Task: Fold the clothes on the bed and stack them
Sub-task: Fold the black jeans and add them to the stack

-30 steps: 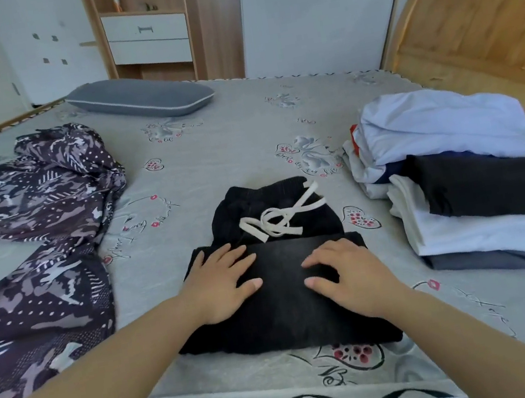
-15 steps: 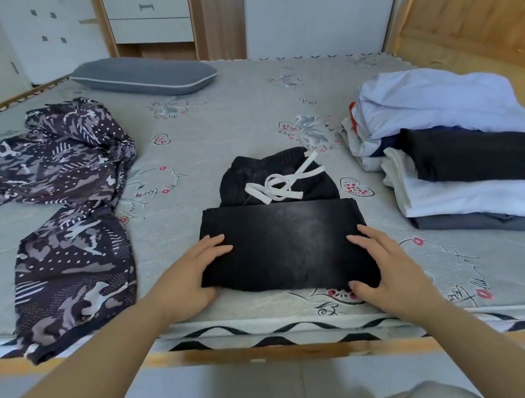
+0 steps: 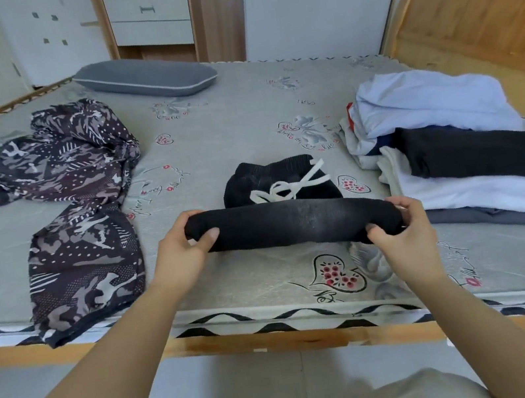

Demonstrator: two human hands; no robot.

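Note:
Black drawstring pants (image 3: 293, 225) lie near the front edge of the bed (image 3: 226, 135), their near folded part lifted into a thick fold. My left hand (image 3: 181, 250) grips the left end of that fold and my right hand (image 3: 398, 231) grips the right end. The waistband with its white drawstring (image 3: 286, 186) rests flat behind the fold. A stack of folded clothes (image 3: 456, 159) in white, black and grey sits to the right. A dark camouflage-patterned garment (image 3: 75, 209) lies spread unfolded at the left.
A grey pillow (image 3: 147, 77) lies at the far side of the bed. The wooden bed rail (image 3: 277, 338) runs along the near edge above the floor. A wooden headboard (image 3: 471, 0) stands at the right; a cabinet with drawers (image 3: 151, 19) is behind.
Both hands went from pressing flat on the black pants to gripping their near edge at both ends and lifting it up into a fold. The camera pulled back from the bed.

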